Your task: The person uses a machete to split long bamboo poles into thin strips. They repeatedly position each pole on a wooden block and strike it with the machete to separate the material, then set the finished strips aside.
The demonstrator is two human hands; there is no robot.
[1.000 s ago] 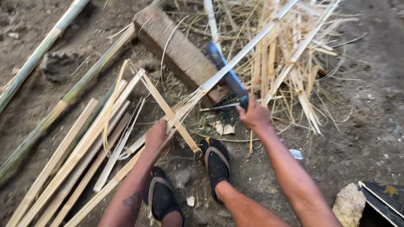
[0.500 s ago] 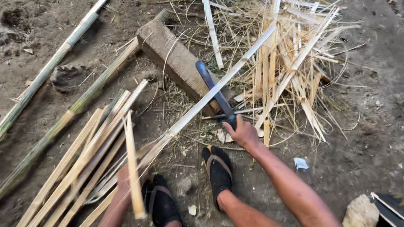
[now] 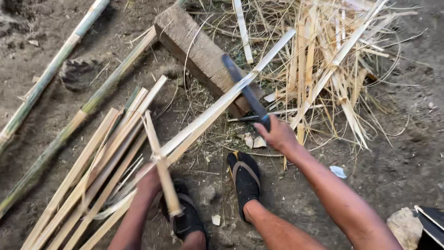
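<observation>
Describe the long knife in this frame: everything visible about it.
The knife has a long, narrow, dark blade that looks like dull metal, angled from upper left down to the right hand, which grips its handle; the handle itself is mostly hidden. The blade lies across the long bamboo strip and appears to meet it about mid-blade, over the end of the wooden block. Its tip points away from the person. Edge condition cannot be told.

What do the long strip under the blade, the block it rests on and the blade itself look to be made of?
Long strip: split bamboo, pale, fibrous, unfinished. Block: rough grey wood with weathered grain, likely untreated timber. Blade: dark, dull, probably steel; the right hand covers its handle. The left hand holds a shorter bamboo stick.
</observation>
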